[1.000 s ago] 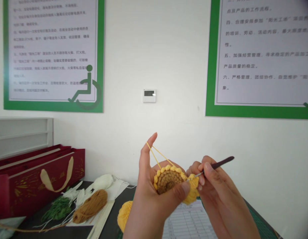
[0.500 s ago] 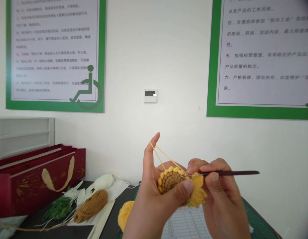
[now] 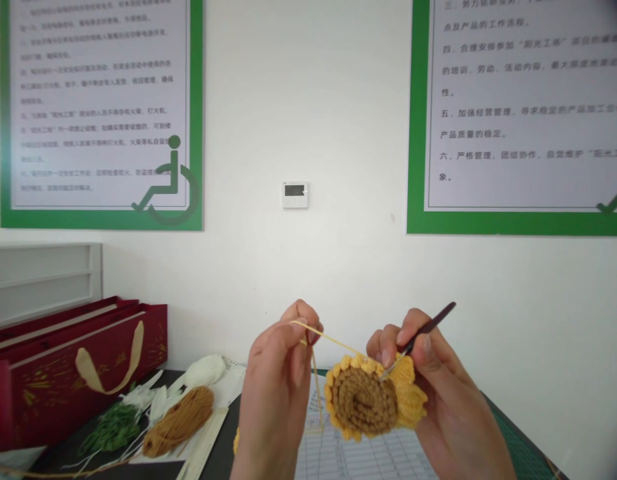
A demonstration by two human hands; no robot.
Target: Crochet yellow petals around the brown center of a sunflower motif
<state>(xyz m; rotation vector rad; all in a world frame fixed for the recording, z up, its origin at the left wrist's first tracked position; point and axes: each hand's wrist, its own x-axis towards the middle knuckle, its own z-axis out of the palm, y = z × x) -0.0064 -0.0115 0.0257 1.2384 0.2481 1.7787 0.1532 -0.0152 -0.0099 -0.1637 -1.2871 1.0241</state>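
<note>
My left hand (image 3: 278,387) is closed, its fingertips pinching a taut strand of yellow yarn (image 3: 333,341) that runs right to the crochet piece. The crochet sunflower (image 3: 362,400) has a brown spiral centre and yellow petals, and faces me. My right hand (image 3: 438,387) holds it at its right edge together with a dark crochet hook (image 3: 428,327). The hook's tip sits in the yellow petals and its handle points up to the right. The left hand is apart from the flower.
Red gift bags (image 3: 78,373) stand at the left below a white shelf (image 3: 43,280). Brown yarn (image 3: 181,420), green yarn (image 3: 111,430) and white yarn (image 3: 206,370) lie on the dark table. A printed sheet (image 3: 368,460) and green cutting mat (image 3: 518,447) lie beneath my hands.
My left hand let go of the flower and moved left, curling shut on the yarn. The flower now hangs from my right hand, lower, and the hook handle tilted upward.
</note>
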